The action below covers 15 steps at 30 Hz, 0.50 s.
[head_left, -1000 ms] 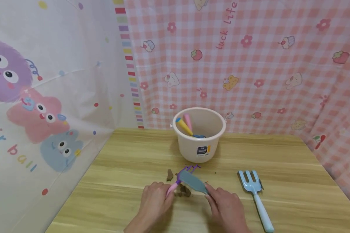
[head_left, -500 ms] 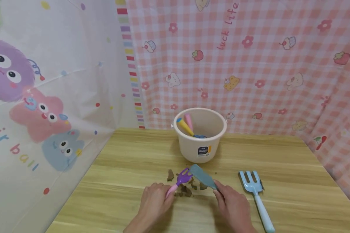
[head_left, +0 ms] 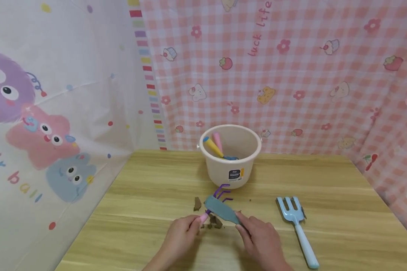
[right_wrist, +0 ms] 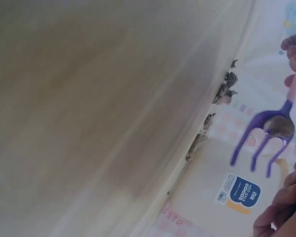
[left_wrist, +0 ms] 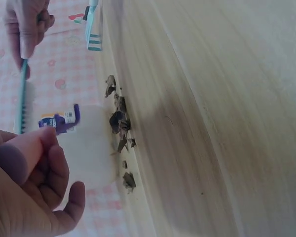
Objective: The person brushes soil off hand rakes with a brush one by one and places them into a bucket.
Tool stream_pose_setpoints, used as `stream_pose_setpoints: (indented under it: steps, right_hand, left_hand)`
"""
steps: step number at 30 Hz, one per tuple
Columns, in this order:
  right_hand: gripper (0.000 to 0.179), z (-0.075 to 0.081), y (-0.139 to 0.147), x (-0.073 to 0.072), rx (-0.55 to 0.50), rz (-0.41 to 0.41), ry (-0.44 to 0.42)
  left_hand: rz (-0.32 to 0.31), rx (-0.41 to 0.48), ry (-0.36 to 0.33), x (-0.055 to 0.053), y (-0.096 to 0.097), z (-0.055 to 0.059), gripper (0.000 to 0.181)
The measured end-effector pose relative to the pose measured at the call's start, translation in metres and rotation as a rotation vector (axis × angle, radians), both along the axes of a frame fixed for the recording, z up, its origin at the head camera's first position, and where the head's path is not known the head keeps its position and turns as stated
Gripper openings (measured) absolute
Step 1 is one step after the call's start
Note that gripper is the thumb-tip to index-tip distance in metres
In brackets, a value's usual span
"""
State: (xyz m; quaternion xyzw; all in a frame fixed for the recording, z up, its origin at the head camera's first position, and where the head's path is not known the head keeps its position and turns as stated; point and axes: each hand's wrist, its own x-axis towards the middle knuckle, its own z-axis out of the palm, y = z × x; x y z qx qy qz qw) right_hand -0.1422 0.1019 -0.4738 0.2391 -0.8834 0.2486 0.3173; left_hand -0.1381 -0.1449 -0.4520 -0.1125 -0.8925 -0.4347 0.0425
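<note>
My left hand (head_left: pixel 181 237) grips the pink handle of a small hand rake (head_left: pixel 219 194), whose purple tines point away from me in front of the bucket. A brownish patch shows on the rake head (right_wrist: pixel 278 127) in the right wrist view. My right hand (head_left: pixel 262 240) holds a flat teal trowel-like tool (head_left: pixel 222 210), its blade lying across the rake's neck in the head view; a ridged edge shows in the left wrist view. Whether tool and rake touch I cannot tell. Beneath them lie brown crumbly pieces (head_left: pixel 218 223), partly hidden by the blade.
A cream bucket (head_left: pixel 228 175) stands behind the tools, with a yellow handle (head_left: pixel 213 146) and a pink handle (head_left: pixel 217 140) leaning inside. On the right lies a light blue garden fork (head_left: pixel 300 229) with a dark bit beside it. Patterned cloths hang behind and left of the wooden table (head_left: pixel 129 226).
The rake has turned and risen so its tines reach up toward the bucket. My right hand has brought the teal blade left, from the tine tips back over the rake's neck.
</note>
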Motion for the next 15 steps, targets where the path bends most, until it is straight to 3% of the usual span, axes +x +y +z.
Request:
stream_pose_setpoints:
  steps: [4,9,15]
  right_hand:
    - [0.036,-0.0011,0.0002,-0.0005,-0.020,-0.039,-0.012]
    - [0.035,-0.0013,0.0031,-0.0036,-0.049,-0.088,-0.007]
    - [0.032,0.0021,0.0068,-0.0063,-0.090,-0.144,-0.115]
  left_hand:
    - [-0.039,0.064,-0.050,0.0012,-0.0007,0.0011,0.025]
    - [-0.089,0.057,-0.060,0.0023,-0.0003,-0.0006,0.028]
    - [-0.095,0.077,-0.075,0.0032,0.0001,-0.0053,0.024]
